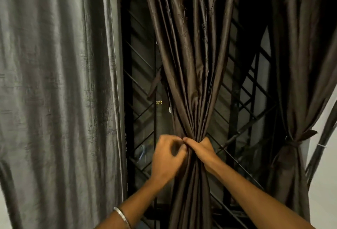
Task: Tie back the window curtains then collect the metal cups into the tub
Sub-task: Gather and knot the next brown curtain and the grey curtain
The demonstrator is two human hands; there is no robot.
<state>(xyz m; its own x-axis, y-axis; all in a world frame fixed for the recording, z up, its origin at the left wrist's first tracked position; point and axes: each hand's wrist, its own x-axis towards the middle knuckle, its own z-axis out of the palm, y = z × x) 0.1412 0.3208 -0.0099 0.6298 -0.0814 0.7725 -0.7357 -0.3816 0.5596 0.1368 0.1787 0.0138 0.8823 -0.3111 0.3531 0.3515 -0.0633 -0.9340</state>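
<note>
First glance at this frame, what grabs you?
Both hands at centre: the right hand grips the gathered brown curtain at its waist, and the left hand pinches at the same spot. At far right a second brown curtain is already cinched with a tie. A pale grey curtain hangs loose at left, with the dark window grille between.

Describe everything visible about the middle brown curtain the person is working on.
The middle brown curtain is dark, shiny, satin-like fabric with faint woven motifs. It hangs in front of a barred window grille, gathered into a tight waist and flaring out again below. The right hand grips that waist; the left hand pinches at the same spot. No tie is visible.
</note>
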